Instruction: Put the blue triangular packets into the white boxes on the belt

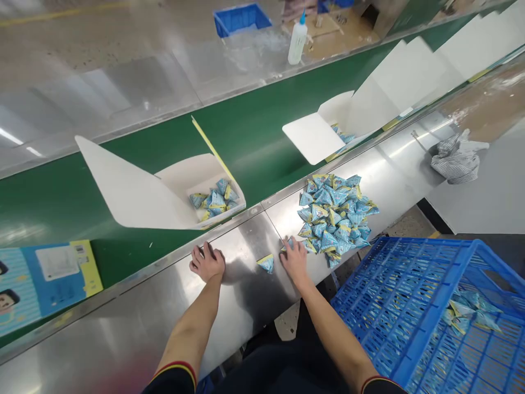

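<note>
Steel counter (135, 328) ran beside a green belt (246, 137); left hand (207, 262) rested palm-down, empty, fingers loosely together; right hand (294, 260) lay flat, fingers apart, touching the packet pile (334, 216) just beyond it; one loose packet (266, 263) sat between both hands; an open white box (176, 186) stood beyond the left hand

Your left sleeve (174, 380) and right sleeve (381, 387) are dark, each edged with a red-and-yellow band. Just left of the blue crate (410, 306), your dark trousers (279, 366) show.
</note>
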Demonstrator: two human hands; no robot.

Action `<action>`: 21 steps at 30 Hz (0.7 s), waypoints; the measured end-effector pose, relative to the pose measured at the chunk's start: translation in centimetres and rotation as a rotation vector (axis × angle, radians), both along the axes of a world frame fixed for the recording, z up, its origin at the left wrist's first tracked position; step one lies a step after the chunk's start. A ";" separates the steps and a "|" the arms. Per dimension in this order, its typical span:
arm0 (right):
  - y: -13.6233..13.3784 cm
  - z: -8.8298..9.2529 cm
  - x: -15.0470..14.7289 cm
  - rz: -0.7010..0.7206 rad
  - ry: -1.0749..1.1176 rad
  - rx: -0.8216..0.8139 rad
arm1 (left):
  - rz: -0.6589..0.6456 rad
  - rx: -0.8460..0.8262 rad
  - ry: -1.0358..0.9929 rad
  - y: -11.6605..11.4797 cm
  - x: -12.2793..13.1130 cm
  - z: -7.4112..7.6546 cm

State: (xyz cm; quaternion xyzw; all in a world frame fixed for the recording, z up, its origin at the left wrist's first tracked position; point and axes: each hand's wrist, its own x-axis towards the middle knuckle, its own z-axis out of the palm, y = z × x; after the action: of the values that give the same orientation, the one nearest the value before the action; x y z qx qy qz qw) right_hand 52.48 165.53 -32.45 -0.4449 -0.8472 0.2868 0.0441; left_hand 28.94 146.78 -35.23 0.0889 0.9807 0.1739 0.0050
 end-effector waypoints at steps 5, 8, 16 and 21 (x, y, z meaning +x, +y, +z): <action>2.2 -0.4 -2.0 0.115 0.145 -0.113 | -0.006 0.034 0.029 0.4 0.0 -0.5; 2.8 -0.5 -2.5 0.015 0.248 -0.103 | -0.013 0.050 0.028 0.6 -0.1 -0.8; 4.4 -0.5 -5.5 -0.061 0.422 -0.084 | -0.012 0.074 0.053 1.5 0.0 -1.4; 6.1 -3.0 -5.7 0.079 0.335 -0.202 | 0.007 0.046 0.001 1.6 -0.3 -1.9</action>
State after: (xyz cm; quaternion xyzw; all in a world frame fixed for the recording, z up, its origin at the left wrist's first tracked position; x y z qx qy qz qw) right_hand 46.74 171.58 -35.41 -0.3596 -0.8118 0.4418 0.1284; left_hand 28.62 148.40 -37.16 0.0858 0.9767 0.1965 0.0016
